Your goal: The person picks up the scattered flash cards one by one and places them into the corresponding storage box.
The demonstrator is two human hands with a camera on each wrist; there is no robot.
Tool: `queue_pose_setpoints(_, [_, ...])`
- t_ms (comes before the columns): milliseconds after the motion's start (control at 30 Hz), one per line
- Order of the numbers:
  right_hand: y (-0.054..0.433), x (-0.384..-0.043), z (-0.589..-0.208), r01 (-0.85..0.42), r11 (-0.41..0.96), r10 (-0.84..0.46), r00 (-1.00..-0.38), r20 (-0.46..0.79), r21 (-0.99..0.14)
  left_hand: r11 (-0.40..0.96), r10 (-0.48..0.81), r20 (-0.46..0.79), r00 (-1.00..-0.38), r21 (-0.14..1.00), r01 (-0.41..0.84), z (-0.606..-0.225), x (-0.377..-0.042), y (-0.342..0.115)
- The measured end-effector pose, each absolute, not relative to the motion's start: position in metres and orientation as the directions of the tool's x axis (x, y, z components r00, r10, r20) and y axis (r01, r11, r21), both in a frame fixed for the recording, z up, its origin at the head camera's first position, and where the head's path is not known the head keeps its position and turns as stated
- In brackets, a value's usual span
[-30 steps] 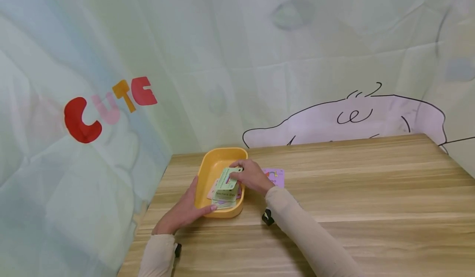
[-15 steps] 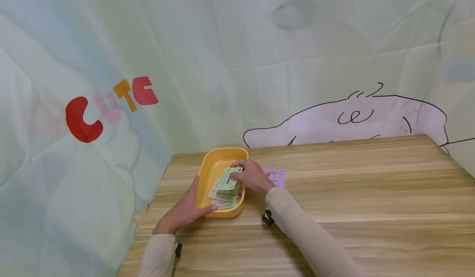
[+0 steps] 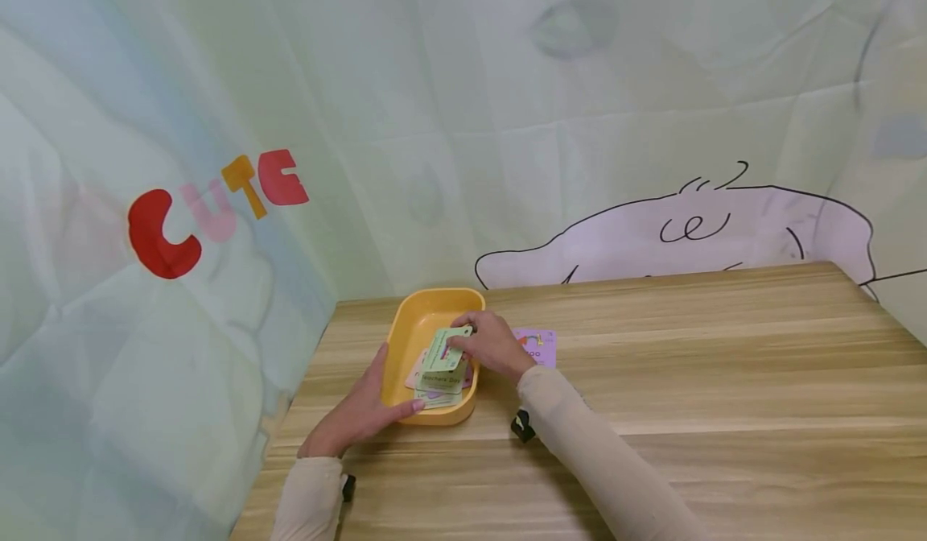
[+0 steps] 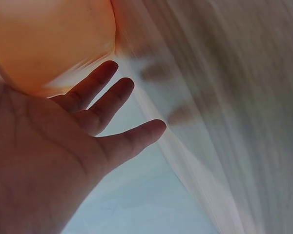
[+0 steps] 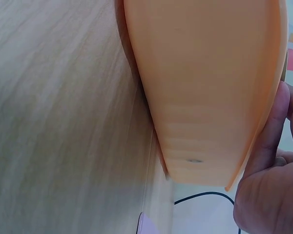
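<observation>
My right hand (image 3: 496, 346) pinches a pale green card (image 3: 440, 349) by its upper right corner, between thumb and fingers. The card is tilted over a yellow tray (image 3: 413, 309). Beneath it in the tray lie overlapping green and pink cards; a green one (image 3: 442, 382) reads "Teachers Day". My left hand (image 3: 362, 408) lies against the tray's left side, thumb over the near rim. In the left wrist view its fingers (image 4: 136, 139) are straight and spread beside the tray's outer wall. The right wrist view shows that hand's fingers at the tray's rim, with the card mostly hidden.
A purple card (image 3: 539, 348) lies on the wooden table (image 3: 688, 364) to the right of the tray, partly behind my right wrist. A printed cloth (image 3: 405, 163) with the letters "CUTE" hangs behind the table and along its left side.
Hardly anything differs. The right hand keeps the green card in almost the same spot over the tray, and the left hand stays at the tray's side.
</observation>
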State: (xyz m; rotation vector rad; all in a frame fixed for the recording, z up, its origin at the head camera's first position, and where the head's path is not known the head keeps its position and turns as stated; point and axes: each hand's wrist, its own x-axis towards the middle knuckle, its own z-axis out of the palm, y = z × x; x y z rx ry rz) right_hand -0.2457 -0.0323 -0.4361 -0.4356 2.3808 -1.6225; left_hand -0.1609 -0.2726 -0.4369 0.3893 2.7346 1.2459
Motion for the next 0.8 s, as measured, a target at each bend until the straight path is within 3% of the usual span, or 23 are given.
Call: queue_pose_setpoints(800, [-0.036,-0.2452,-0.4339,-0.04,0.329,-0.317,-0.946,-0.07,-0.944,0.636,0.272,-0.01,-0.962,0.752,0.172,-0.4377,-0.1616,-0.2732])
